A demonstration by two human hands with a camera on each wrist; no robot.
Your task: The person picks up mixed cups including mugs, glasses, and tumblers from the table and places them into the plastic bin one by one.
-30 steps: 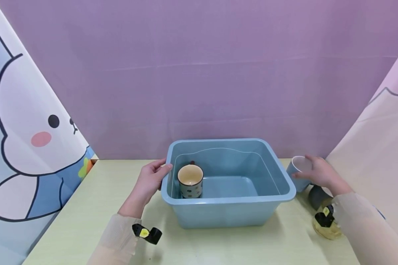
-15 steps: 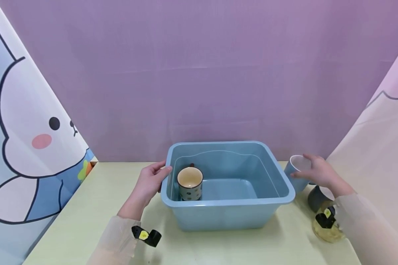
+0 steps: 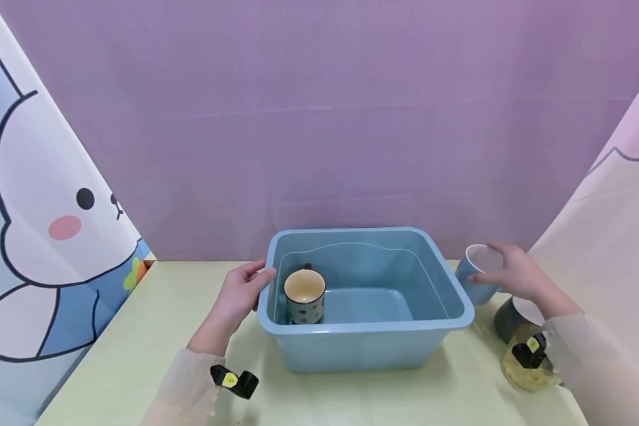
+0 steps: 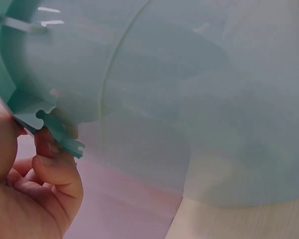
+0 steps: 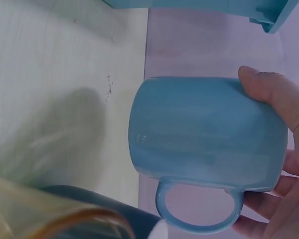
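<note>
Apart, left grip (image 3: 239, 291) pinching tub rim (image 3: 362, 326), right grip (image 3: 519, 274) holding mug (image 5: 207, 132)

Backdrop (image 3: 319, 130): purple, lightly creased horizontally, spanning the rear.
Left panel (image 3: 10, 378): pale blue, printed with a white cartoon animal (image 3: 37, 177), dark-outlined, pink-cheeked, and an orange-and-green carrot (image 3: 137, 272).
Right panel (image 3: 612, 236): off-white below, pink above, divided by a wavy grey line.
Tabletop (image 3: 181, 296): pale yellow-green, rear edge along backdrop; small dark marks.
Light: diffuse, shadows soft.
</note>
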